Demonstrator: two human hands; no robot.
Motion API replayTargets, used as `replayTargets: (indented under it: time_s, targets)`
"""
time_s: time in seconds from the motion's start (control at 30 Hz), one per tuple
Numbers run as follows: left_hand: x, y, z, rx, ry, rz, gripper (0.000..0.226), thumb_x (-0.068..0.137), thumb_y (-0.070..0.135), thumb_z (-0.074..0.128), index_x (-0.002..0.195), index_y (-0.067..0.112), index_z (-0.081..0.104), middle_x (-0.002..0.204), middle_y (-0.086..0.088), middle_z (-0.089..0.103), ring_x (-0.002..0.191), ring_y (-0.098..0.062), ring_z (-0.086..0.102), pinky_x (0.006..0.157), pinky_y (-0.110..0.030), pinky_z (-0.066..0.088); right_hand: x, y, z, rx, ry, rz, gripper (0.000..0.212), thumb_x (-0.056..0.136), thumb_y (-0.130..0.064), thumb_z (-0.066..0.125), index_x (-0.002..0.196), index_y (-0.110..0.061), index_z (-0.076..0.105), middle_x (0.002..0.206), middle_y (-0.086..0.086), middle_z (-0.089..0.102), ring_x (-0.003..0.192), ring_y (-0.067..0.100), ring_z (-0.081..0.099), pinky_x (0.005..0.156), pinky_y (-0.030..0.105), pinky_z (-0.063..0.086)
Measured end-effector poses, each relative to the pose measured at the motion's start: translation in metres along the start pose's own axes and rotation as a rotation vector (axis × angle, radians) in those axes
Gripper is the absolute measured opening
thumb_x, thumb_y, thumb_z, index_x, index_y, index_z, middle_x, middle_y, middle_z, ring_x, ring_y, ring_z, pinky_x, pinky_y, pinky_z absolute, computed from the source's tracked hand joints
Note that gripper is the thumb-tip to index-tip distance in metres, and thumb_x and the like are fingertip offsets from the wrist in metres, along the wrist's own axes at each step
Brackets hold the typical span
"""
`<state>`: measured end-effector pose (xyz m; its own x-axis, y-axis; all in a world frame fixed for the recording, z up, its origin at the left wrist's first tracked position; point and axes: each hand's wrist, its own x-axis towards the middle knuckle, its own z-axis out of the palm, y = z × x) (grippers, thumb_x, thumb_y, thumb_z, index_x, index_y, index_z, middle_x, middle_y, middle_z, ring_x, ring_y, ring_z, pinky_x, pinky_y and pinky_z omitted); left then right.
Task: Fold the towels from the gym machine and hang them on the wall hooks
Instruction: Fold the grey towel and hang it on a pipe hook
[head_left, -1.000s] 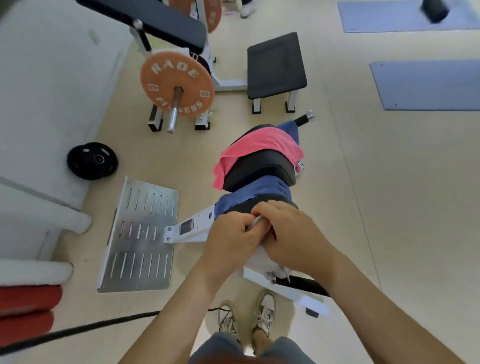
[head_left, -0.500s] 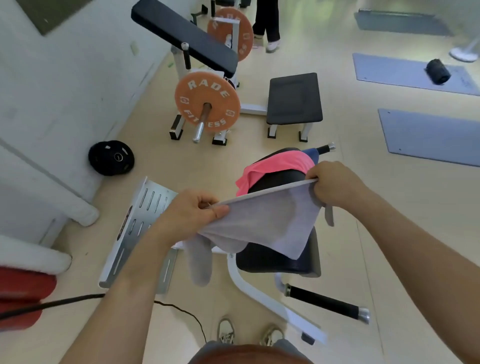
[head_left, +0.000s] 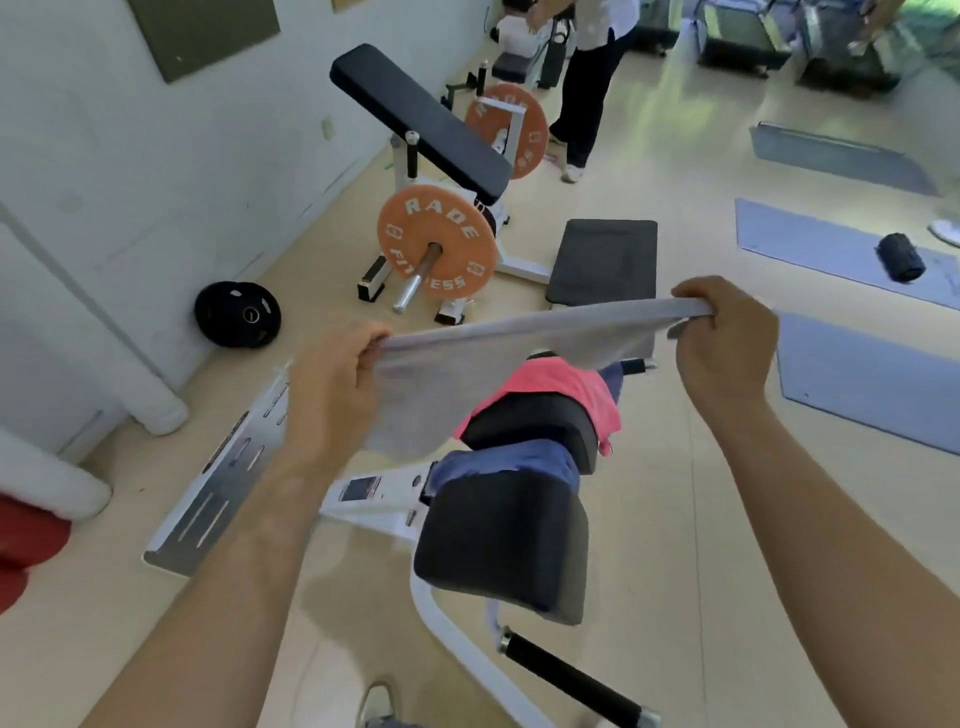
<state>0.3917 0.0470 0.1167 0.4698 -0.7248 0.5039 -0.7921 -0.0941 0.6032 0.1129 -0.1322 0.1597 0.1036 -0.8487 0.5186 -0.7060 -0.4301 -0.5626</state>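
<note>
Both hands, left hand (head_left: 337, 382) and right hand (head_left: 727, 332), pinch the grey towel (head_left: 483, 364) taut (corners gripped); next comes folding it in half.

One towel (head_left: 498, 353) above machine (head_left: 504, 540), bench (head_left: 421, 114) behind

Towel in hand (head_left: 457, 384): pale grey; draped towel (head_left: 561, 387): pink; second towel (head_left: 498, 462): dark blue; weight plate (head_left: 435, 242): orange, white lettering; pads (head_left: 498, 545): black.

Bright, even indoor light. Glare washes out the floor (head_left: 675, 119) at upper right, and the far background there is soft and smeared. Faint soft shadow under the machine (head_left: 501, 540). Wide-angle bend curves the wall (head_left: 130, 171) lines at left.
</note>
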Motion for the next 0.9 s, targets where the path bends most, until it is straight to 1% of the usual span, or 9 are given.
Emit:
replayTargets:
  time_s: [0.13,0.23,0.37,0.43,0.53,0.6,0.67,0.8,0.9]
  targets:
    - [-0.075,0.008,0.075,0.083,-0.202,-0.248,0.031,0.079,0.003,0.045,0.093,0.009,0.071,0.090,-0.008,0.069,0.088,-0.029,0.057,0.074,-0.028,0.036,-0.075,0.106,-0.004,0.032,-0.202,0.096,0.030,0.071,0.002,0.045,0.084,-0.008,0.070,0.073,0.009,0.067,0.067,0.027,0.058,0.056,0.014,0.034]
    - [-0.136,0.014,0.130,0.173,-0.282,-0.491,0.030,0.080,-0.003,0.056,0.089,0.018,0.076,0.090,-0.007,0.070,0.089,-0.027,0.061,0.075,-0.027,0.039,-0.131,0.182,0.000,-0.028,-0.499,0.133,0.025,0.069,-0.007,0.043,0.070,-0.011,0.067,0.063,0.011,0.063,0.060,0.033,0.058,0.049,0.030,0.034]
    - [-0.202,0.018,0.171,0.161,-0.389,-0.939,0.032,0.082,0.004,0.052,0.084,0.027,0.075,0.092,-0.006,0.071,0.086,-0.028,0.064,0.067,-0.025,0.041,-0.187,0.243,0.006,-0.227,-0.905,0.106,0.025,0.087,-0.001,0.048,0.091,-0.012,0.071,0.089,0.013,0.069,0.076,0.033,0.061,0.058,0.032,0.040]
    - [-0.228,0.018,0.179,0.058,-0.401,-1.152,0.030,0.084,0.007,0.050,0.077,0.028,0.071,0.092,-0.007,0.072,0.082,-0.031,0.065,0.067,-0.031,0.048,-0.196,0.261,0.007,-0.342,-1.040,0.071,0.020,0.089,-0.007,0.048,0.089,-0.017,0.065,0.092,0.009,0.067,0.078,0.029,0.059,0.059,0.031,0.038]
    - [-0.250,0.015,0.181,-0.013,-0.313,-1.297,0.020,0.080,0.011,0.059,0.071,0.024,0.071,0.085,-0.009,0.073,0.083,-0.032,0.068,0.072,-0.035,0.052,-0.197,0.271,0.007,-0.417,-1.067,0.025,0.014,0.092,-0.019,0.051,0.087,-0.017,0.064,0.089,0.005,0.065,0.085,0.029,0.061,0.059,0.030,0.037]
    - [-0.250,0.013,0.179,-0.128,-0.185,-1.409,0.006,0.074,0.017,0.071,0.068,0.014,0.071,0.078,-0.010,0.072,0.077,-0.029,0.069,0.068,-0.032,0.050,-0.197,0.272,0.009,-0.443,-1.058,-0.019,0.021,0.095,-0.029,0.051,0.085,-0.015,0.062,0.086,0.005,0.065,0.082,0.029,0.060,0.058,0.031,0.039]
    - [-0.250,0.009,0.181,-0.285,-0.044,-1.511,0.014,0.071,0.014,0.077,0.069,0.004,0.067,0.075,-0.013,0.068,0.066,-0.026,0.066,0.065,-0.031,0.050,-0.198,0.274,0.010,-0.459,-1.068,-0.012,0.025,0.096,-0.032,0.049,0.084,-0.014,0.061,0.080,0.005,0.060,0.079,0.029,0.060,0.058,0.033,0.044]
    - [-0.247,0.008,0.185,-0.540,0.263,-1.628,0.013,0.073,0.004,0.075,0.069,0.000,0.063,0.071,-0.013,0.061,0.063,-0.023,0.058,0.064,-0.029,0.054,-0.195,0.269,0.013,-0.345,-0.993,0.101,0.014,0.095,-0.016,0.050,0.097,-0.014,0.064,0.089,0.003,0.046,0.073,0.030,0.058,0.059,0.034,0.046]
    - [-0.243,0.008,0.186,-0.573,0.338,-1.585,0.015,0.073,-0.007,0.067,0.087,-0.002,0.067,0.083,-0.015,0.064,0.068,-0.024,0.058,0.060,-0.027,0.051,-0.183,0.248,0.020,-0.053,-0.850,0.377,0.032,0.091,0.000,0.045,0.112,-0.014,0.065,0.104,0.004,0.045,0.083,0.029,0.058,0.068,0.046,0.056]
